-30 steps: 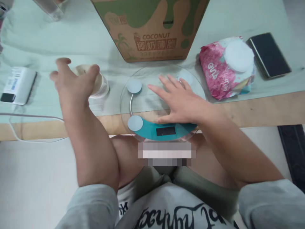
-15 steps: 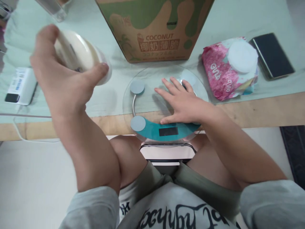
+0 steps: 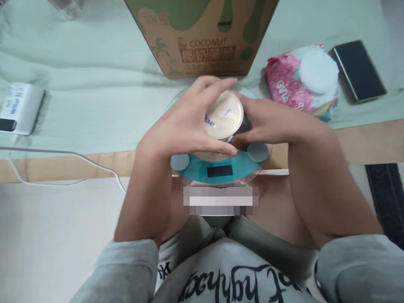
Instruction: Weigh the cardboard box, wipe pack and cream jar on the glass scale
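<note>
A round tub with a cream-coloured lid [image 3: 224, 115] and blue lettering that seems to read "Dove" sits over the middle of a glass scale [image 3: 202, 166]. Wrapped about its left side is my left hand [image 3: 189, 118], thumb in front and fingers behind. My right hand [image 3: 268, 120] curls round the right side of the tub, its fingertips partly hidden. Between the hands the lid faces up, slightly tilted. The scale has a teal front band, round grey pads and a dark display [image 3: 219, 171]. I cannot tell whether the tub's base rests on the glass.
Behind the scale stands a cardboard box [image 3: 208, 54] marked COCONUT. At right lie a pink wipes pack [image 3: 288, 82] with a white lid and a black phone-like slab [image 3: 360, 71]. A white device [image 3: 23, 108] and a white cable [image 3: 78, 156] are at left.
My left hand has brought the tub from the upper left to over the scale. My right hand, earlier spread flat on the glass, has lifted and closed round the tub's right side.
</note>
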Demonstrator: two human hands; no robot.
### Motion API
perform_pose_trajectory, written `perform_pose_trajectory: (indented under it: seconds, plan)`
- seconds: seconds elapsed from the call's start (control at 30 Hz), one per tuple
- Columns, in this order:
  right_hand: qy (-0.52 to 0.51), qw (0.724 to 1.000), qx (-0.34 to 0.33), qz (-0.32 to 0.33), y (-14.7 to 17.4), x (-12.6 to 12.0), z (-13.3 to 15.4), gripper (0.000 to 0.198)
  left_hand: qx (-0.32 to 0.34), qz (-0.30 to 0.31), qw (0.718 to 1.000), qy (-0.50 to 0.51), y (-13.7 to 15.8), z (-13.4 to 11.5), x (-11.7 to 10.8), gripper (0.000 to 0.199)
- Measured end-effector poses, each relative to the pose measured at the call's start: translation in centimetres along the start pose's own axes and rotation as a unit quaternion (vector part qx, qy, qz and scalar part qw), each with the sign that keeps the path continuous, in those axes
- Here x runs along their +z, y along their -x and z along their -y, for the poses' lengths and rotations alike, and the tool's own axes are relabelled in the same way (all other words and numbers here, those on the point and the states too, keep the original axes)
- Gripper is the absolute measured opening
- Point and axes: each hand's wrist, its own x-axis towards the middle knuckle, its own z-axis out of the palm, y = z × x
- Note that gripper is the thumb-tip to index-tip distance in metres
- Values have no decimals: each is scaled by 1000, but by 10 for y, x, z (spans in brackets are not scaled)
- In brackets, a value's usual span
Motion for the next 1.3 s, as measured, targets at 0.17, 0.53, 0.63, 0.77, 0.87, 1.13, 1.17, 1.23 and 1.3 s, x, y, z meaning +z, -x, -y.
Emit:
perform_pose_trajectory:
  seconds: [0.17, 0.53, 0.63, 0.77, 0.87, 1.13, 1.17, 1.23, 1.3]
  plan:
    - [-20, 998, -34, -38, 2, -2, 8, 85, -35, -116, 992, 37, 3, 16, -1, 48]
    - [-122, 990, -44, -46, -13, 27, -9, 118, -87, -103, 980, 146, 6, 28, 33, 74]
    - [-113, 991, -42, -48, -12, 25, -8, 120, -77, -107, 978, 160, 4, 31, 34, 70]
    - [-63, 994, -70, -61, -12, 19, -10, 105, -114, -229, 953, 162, 1, 54, 27, 50]
    - [-10, 984, -27, -173, -16, 18, -17, 58, -193, -384, 895, 118, 2, 80, 11, 21]
    - [60, 957, 76, -273, -34, 28, -33, 32, -424, -280, 860, -41, 17, 88, 7, 43]
    - [61, 958, 72, -270, -34, 29, -32, 32, -420, -276, 863, -42, 17, 87, 8, 45]
    - [65, 960, 65, -263, -34, 28, -31, 32, -398, -279, 873, -38, 17, 85, 8, 47]
    - [68, 962, 64, -256, -32, 27, -31, 32, -338, -287, 896, -24, 17, 79, 3, 49]
